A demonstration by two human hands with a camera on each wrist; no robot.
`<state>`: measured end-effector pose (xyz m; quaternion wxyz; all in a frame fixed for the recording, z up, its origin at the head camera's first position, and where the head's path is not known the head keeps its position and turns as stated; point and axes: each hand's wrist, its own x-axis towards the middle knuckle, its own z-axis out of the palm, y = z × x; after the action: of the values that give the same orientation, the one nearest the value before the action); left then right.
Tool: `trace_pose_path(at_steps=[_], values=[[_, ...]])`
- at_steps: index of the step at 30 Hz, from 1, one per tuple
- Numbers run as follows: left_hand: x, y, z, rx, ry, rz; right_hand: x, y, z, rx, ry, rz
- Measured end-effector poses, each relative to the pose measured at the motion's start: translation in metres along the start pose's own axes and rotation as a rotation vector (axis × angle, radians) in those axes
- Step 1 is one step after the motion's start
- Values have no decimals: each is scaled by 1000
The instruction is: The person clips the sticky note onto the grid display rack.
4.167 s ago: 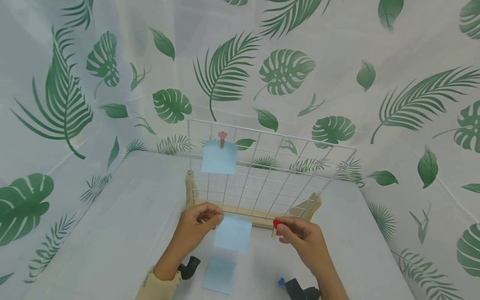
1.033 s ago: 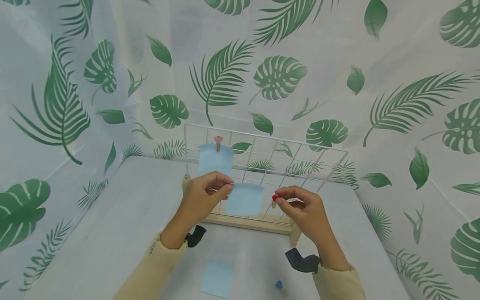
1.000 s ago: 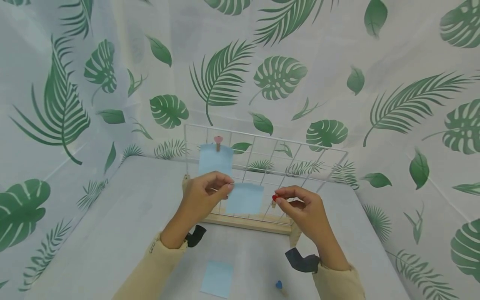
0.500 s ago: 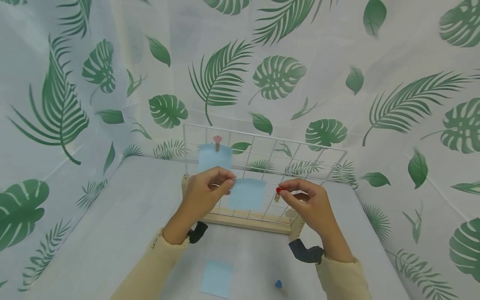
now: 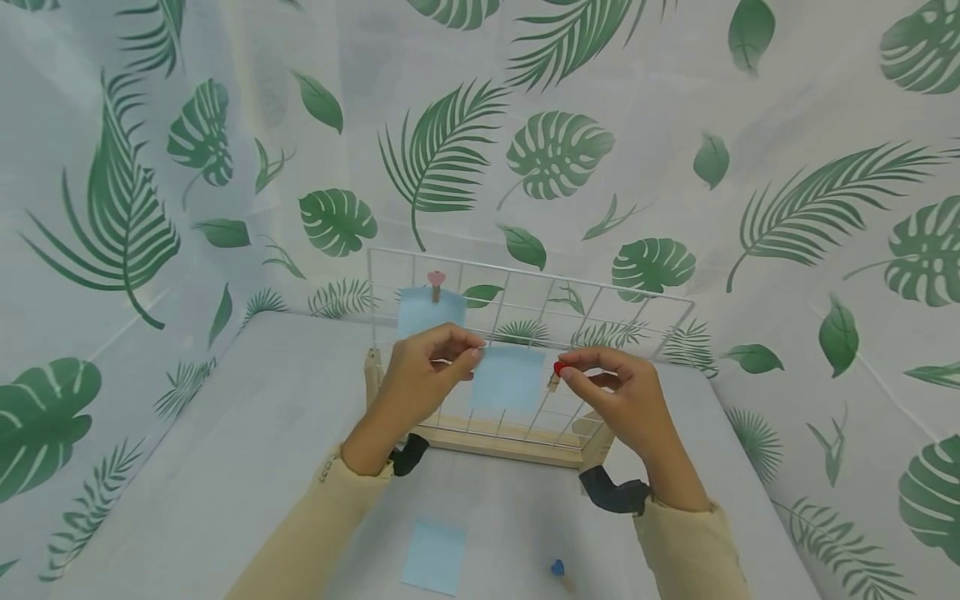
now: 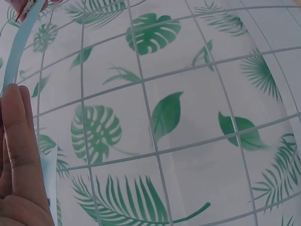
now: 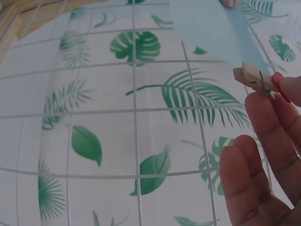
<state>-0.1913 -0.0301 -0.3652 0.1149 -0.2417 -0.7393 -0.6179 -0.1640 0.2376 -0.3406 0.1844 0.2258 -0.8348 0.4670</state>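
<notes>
My left hand (image 5: 426, 367) pinches a light blue paper square (image 5: 508, 379) by its upper left corner, in front of the white wire grid (image 5: 532, 274). In the left wrist view the paper (image 6: 21, 44) appears nearly edge-on beyond my fingers (image 6: 23, 141). My right hand (image 5: 622, 398) pinches a small wooden clothespin with a red heart (image 5: 553, 382), just right of the paper's edge. The right wrist view shows the clothespin (image 7: 254, 79) between thumb and index finger, its jaw end pointing away from the fingers. Another blue paper square (image 5: 426, 310) hangs on the grid under a pink-heart clothespin (image 5: 436, 287), partly hidden by my left hand.
The grid stands in a wooden base (image 5: 495, 446) on a white table (image 5: 300, 392). Nearer me lie a blue paper square (image 5: 433, 557) and a blue-heart clothespin (image 5: 558, 569). A leaf-print curtain (image 5: 480, 125) surrounds the table.
Both hands have risen from low in front of the base to the grid, carrying the paper and the red-heart clothespin. Lately the left hand has moved right and up, bringing paper and clothespin closer.
</notes>
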Motion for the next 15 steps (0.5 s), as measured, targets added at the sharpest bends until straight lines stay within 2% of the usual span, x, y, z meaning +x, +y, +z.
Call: trace_pose_path(at_steps=[4, 15], values=[[2, 0, 2, -5, -3, -15, 2, -2, 0, -7, -8, 5], [7, -2, 5, 17, -17, 2, 8, -5, -2, -23, -16, 32]])
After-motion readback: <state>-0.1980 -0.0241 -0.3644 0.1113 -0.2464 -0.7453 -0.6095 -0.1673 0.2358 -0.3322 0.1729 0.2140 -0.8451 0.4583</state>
